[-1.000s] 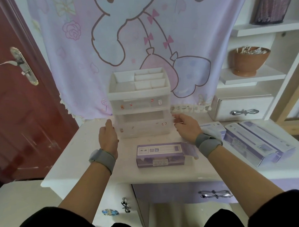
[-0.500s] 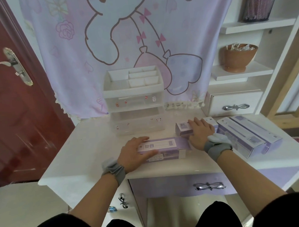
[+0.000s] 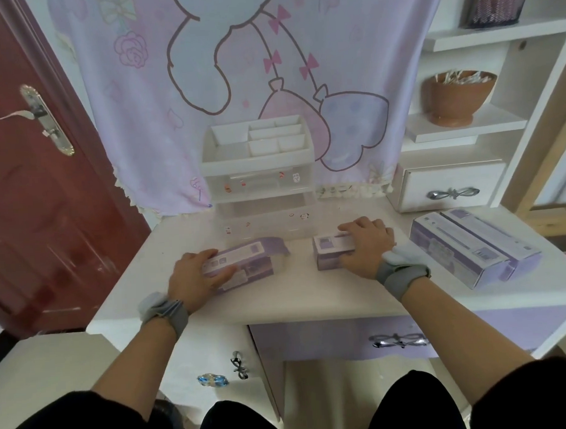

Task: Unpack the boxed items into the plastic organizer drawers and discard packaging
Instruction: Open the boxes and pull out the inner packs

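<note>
Both hands now grip purple boxes.

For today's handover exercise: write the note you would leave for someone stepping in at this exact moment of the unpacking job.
Left hand: gripping the purple box, its end flap open.
Right hand: on the smaller purple box, closed.
Two long boxes lie unopened at the desk's right.
The organizer stands at the back of the desk; its drawers look empty.
Done: nothing unpacked.
Left: empty all four boxes into the drawers, bin the packaging.
</note>
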Demonstrator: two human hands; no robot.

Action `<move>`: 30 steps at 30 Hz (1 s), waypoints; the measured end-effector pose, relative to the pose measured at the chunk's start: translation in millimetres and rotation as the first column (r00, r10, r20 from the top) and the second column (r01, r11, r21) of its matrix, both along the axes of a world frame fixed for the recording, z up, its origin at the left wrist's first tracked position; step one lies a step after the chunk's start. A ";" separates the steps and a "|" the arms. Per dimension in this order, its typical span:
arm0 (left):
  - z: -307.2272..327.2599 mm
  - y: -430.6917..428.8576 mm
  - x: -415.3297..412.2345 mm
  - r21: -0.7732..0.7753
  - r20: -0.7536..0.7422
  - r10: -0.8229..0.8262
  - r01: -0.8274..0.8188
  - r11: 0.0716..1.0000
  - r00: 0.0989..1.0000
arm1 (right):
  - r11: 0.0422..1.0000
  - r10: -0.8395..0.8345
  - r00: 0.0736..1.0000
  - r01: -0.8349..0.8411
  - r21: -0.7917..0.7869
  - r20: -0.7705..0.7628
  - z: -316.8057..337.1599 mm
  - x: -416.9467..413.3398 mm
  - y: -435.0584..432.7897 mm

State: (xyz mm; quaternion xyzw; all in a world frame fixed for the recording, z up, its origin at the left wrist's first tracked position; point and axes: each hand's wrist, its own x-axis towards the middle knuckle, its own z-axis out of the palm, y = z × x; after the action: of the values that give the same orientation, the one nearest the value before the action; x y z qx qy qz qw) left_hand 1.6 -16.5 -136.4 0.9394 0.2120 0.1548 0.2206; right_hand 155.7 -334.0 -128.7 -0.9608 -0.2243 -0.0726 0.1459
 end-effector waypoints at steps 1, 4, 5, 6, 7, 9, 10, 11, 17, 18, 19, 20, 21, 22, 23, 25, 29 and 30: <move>0.5 1.7 -0.9 0.054 -0.027 0.077 -0.076 0.996 0.997 | 0.999 0.039 0.999 -0.038 0.030 -0.032 0.5 -1.7 3.2; 0.5 -9.5 -5.4 0.157 0.067 0.209 -0.217 0.963 0.976 | 0.980 0.163 0.982 -0.149 0.133 -0.098 3.2 -8.3 3.5; 0.5 -17.6 -6.6 0.183 0.149 0.196 -0.222 0.958 0.969 | 0.971 0.179 0.978 -0.158 0.178 -0.105 3.8 -9.7 1.1; 1.3 -27.0 -6.7 0.230 0.228 0.161 -0.214 0.949 0.960 | 0.963 0.173 0.979 -0.145 0.229 -0.109 3.6 -10.3 -1.9; 1.9 -37.3 -6.2 0.280 0.297 0.114 -0.201 0.939 0.948 | 0.954 0.147 0.983 -0.111 0.278 -0.111 2.7 -10.1 -5.5; 3.8 -60.1 -2.3 0.271 0.367 -0.014 -0.093 0.958 0.930 | 0.939 0.061 0.988 -0.009 0.343 -0.141 -1.4 -10.1 -14.0; 4.5 -72.3 0.6 0.175 0.355 -0.076 0.014 0.984 0.932 | 0.928 0.029 0.983 0.041 0.370 -0.181 -3.7 -10.0 -18.7; 3.9 -85.2 3.7 0.030 0.331 -0.119 0.115 0.993 0.936 | 0.909 0.022 0.971 0.080 0.410 -0.238 -5.8 -10.1 -23.7; -13.9 -130.0 32.2 -0.477 0.130 -0.261 0.291 0.829 0.957 | 0.764 0.153 0.917 0.126 0.632 -0.368 -22.1 -15.9 -46.6; -15.2 -131.3 34.7 -0.504 0.130 -0.273 0.301 0.810 0.953 | 0.746 0.170 0.914 0.125 0.654 -0.369 -24.3 -18.0 -46.2; -17.1 -134.2 39.1 -0.518 0.137 -0.285 0.314 0.796 0.949 | 0.725 0.193 0.908 0.123 0.678 -0.372 -27.0 -18.9 -47.9; -18.0 -133.4 41.2 -0.510 0.155 -0.291 0.329 0.795 0.944 | 0.702 0.222 0.902 0.116 0.703 -0.371 -28.6 -20.4 -46.4; -20.4 -133.9 44.2 -0.491 0.178 -0.295 0.344 0.800 0.939 | 0.685 0.240 0.898 0.112 0.720 -0.369 -31.0 -21.1 -46.9; -22.5 -134.4 46.5 -0.475 0.198 -0.283 0.345 0.810 0.938 | 0.680 0.248 0.897 0.108 0.726 -0.366 -32.8 -21.2 -47.1; -23.7 -134.6 48.2 -0.458 0.209 -0.261 0.330 0.826 0.942 | 0.681 0.252 0.898 0.100 0.726 -0.360 -33.8 -20.8 -46.7; -27.0 -134.4 50.4 -0.438 0.199 -0.220 0.288 0.852 0.955 | 0.682 0.250 0.901 0.097 0.725 -0.356 -35.7 -18.4 -45.7; -29.8 -127.1 50.8 -0.488 0.207 -0.200 0.278 0.827 0.958 | 0.691 0.274 0.887 0.088 0.717 -0.372 -35.6 -18.5 -48.1; -28.3 -125.5 49.9 -0.538 0.221 -0.177 0.272 0.798 0.959 | 0.705 0.296 0.879 0.063 0.706 -0.374 -34.8 -18.0 -50.5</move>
State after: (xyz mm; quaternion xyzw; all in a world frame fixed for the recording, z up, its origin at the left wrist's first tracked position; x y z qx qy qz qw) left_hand 51.5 -141.9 -164.8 0.8352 0.1167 0.1326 0.5208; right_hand 137.7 -384.6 -163.5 -0.8049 -0.2009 0.0876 0.5514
